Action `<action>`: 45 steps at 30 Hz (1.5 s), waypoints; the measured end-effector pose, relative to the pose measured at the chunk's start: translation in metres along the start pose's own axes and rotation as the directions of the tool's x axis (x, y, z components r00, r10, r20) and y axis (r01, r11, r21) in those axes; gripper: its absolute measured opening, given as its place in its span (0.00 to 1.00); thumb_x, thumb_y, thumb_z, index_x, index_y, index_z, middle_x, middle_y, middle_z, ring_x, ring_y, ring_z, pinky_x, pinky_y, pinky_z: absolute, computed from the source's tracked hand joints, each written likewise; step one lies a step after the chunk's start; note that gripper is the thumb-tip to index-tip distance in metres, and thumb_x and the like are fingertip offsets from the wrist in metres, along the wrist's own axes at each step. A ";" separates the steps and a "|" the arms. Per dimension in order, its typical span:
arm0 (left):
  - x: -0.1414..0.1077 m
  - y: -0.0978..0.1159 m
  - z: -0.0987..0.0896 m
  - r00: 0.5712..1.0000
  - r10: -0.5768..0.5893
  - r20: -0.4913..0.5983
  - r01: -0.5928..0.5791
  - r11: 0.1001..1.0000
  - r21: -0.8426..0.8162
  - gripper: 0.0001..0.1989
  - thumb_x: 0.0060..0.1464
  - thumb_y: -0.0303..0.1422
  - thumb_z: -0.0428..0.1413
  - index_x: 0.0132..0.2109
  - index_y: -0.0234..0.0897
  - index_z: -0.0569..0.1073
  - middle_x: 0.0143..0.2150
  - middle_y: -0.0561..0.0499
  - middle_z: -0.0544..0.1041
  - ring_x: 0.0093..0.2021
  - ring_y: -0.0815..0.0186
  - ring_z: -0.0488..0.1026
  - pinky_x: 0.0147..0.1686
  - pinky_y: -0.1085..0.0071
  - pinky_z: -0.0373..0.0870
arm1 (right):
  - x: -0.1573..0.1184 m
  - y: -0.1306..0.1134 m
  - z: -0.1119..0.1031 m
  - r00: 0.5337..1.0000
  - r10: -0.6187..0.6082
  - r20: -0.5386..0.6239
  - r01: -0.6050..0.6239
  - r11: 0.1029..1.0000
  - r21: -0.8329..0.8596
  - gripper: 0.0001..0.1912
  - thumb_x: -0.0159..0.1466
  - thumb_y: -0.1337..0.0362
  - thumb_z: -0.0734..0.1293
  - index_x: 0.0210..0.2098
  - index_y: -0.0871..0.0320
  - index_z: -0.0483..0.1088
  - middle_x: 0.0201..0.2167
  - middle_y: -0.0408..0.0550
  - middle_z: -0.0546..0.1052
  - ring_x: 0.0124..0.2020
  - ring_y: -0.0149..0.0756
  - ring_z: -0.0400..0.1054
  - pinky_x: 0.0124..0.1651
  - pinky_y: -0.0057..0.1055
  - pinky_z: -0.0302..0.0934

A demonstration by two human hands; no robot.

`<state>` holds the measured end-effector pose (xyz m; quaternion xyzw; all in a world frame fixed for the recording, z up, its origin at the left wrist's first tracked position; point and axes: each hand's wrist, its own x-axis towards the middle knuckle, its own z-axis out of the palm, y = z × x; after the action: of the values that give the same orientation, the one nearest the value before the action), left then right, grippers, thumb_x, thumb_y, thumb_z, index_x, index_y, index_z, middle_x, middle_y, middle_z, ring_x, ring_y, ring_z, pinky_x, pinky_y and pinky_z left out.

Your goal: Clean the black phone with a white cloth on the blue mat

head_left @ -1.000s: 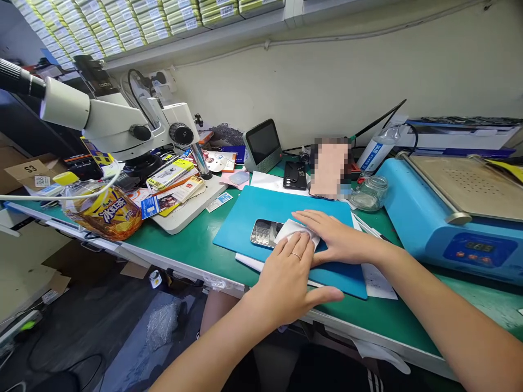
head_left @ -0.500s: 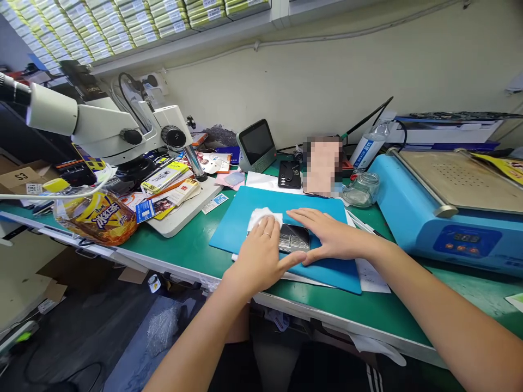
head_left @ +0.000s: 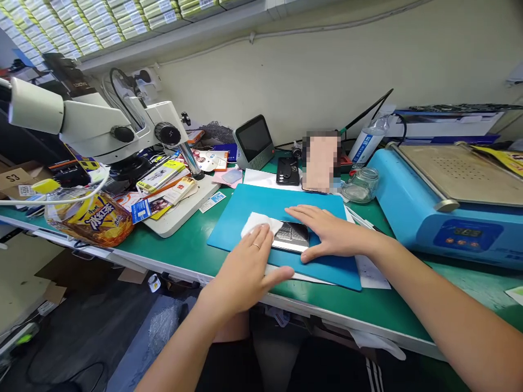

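A phone (head_left: 292, 237) with a dark, glossy face lies flat on the blue mat (head_left: 245, 201). My left hand (head_left: 249, 261), with a ring on one finger, presses a folded white cloth (head_left: 259, 220) down over the phone's left end. Its fingers lie flat and its thumb points right. My right hand (head_left: 327, 234) rests at the phone's right end, fingers stretched along the far side and thumb at the near corner. White paper (head_left: 371, 272) sticks out from under the mat.
A microscope (head_left: 102, 128) and a drink bottle (head_left: 90, 218) stand left. Behind the mat are a black phone (head_left: 288, 171), a small display (head_left: 255, 142) and a glass jar (head_left: 362, 185). A blue heating plate (head_left: 417, 209) stands right.
My left hand and the white cloth have moved a little left and nearer, uncovering more of the phone. My right hand stays at the phone's right end. The view has shifted slightly.
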<state>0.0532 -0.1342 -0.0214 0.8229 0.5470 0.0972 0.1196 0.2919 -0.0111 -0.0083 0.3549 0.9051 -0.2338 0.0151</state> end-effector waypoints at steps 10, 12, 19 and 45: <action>0.039 0.045 0.017 0.995 0.095 -0.010 -0.095 0.994 -0.048 0.51 0.64 0.65 0.38 0.73 0.22 0.55 0.76 0.32 0.51 0.76 0.47 0.46 0.73 0.53 0.48 | 0.003 0.013 0.007 0.997 -0.066 -0.047 0.066 0.998 -0.002 0.59 0.56 0.33 0.69 0.76 0.48 0.43 0.76 0.59 0.51 0.75 0.65 0.41 0.70 0.66 0.44; 0.034 0.051 0.021 0.992 0.125 -0.026 -0.126 0.991 -0.051 0.51 0.63 0.65 0.38 0.73 0.22 0.55 0.76 0.33 0.51 0.77 0.49 0.46 0.74 0.54 0.48 | 0.003 0.014 0.007 0.997 -0.065 -0.045 0.065 0.998 -0.001 0.58 0.57 0.33 0.69 0.76 0.48 0.43 0.76 0.59 0.51 0.75 0.65 0.41 0.70 0.66 0.44; 0.001 0.015 0.014 0.994 0.100 -0.054 -0.100 0.995 -0.001 0.46 0.66 0.62 0.38 0.73 0.28 0.55 0.76 0.36 0.52 0.76 0.52 0.47 0.73 0.55 0.50 | 0.000 0.005 0.003 0.999 -0.020 -0.031 0.021 1.000 0.020 0.62 0.53 0.33 0.72 0.76 0.48 0.43 0.77 0.57 0.48 0.75 0.67 0.39 0.71 0.66 0.43; 0.016 -0.004 0.008 0.999 -0.016 -0.040 0.018 0.999 0.042 0.44 0.69 0.59 0.40 0.73 0.24 0.55 0.76 0.34 0.50 0.77 0.49 0.45 0.72 0.52 0.51 | 0.001 -0.002 -0.003 1.000 -0.023 -0.021 0.024 1.000 0.013 0.45 0.53 0.33 0.71 0.61 0.54 0.66 0.74 0.62 0.54 0.74 0.65 0.45 0.69 0.62 0.48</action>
<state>0.0587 -0.1184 -0.0299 0.8185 0.5581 0.1008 0.0919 0.2907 -0.0106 -0.0051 0.3468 0.9077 -0.2362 0.0006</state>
